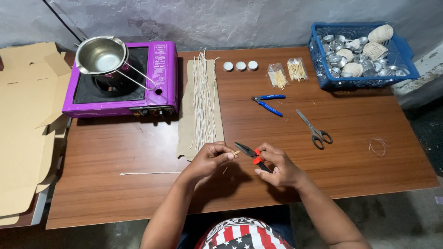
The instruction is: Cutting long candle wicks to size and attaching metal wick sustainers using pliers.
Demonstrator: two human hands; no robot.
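My left hand (pixel 210 158) pinches a small wooden stick piece (pixel 236 152) above the near part of the brown table (pixel 323 152). My right hand (pixel 277 165) grips red-handled pliers (pixel 251 156), whose dark jaws point left at the stick's end. Both hands hover close together just in front of a strip of brown paper (pixel 185 110) on which several long white wicks (pixel 203 99) lie side by side. One loose wick (pixel 150 173) rests on the table to the left of my left hand.
A purple portable stove (pixel 161 74) with a steel pot (pixel 101 55) stands at back left, flat cardboard (pixel 23 124) beside it. Blue-handled pliers (pixel 269 102), scissors (pixel 314 130), three small white cups (pixel 240 66), two bags of sticks (pixel 287 73) and a blue basket (pixel 406 55) of metal cups lie further back.
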